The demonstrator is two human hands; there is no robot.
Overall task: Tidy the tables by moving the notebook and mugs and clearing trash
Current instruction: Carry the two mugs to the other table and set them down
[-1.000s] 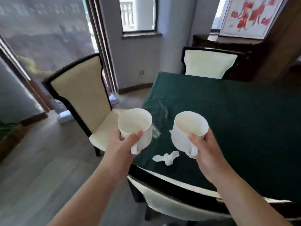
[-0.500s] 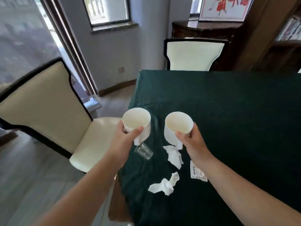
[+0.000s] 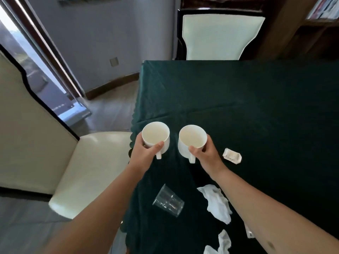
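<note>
Green-clothed desk (image 3: 256, 107) had cream chairs at its far end and left side. Left hand (image 3: 145, 153) gripped left mug (image 3: 156, 137) by the rim over the desk's left edge, right hand (image 3: 205, 153) gripped right mug (image 3: 191, 142) likewise, both upright, fingers curled around them. Nearer lay a tipped clear cup (image 3: 168, 201), tissues (image 3: 218, 202) and a wrapper (image 3: 232, 155).

A table (image 3: 256, 99) draped in a dark green cloth filled the right of the frame. On it, a clear plastic cup (image 3: 168, 200) was seen on its side at lower centre, crumpled white tissues (image 3: 217, 202) to its right and more (image 3: 222, 242) at the bottom edge, and a small packet (image 3: 232, 155) at centre right.
</note>
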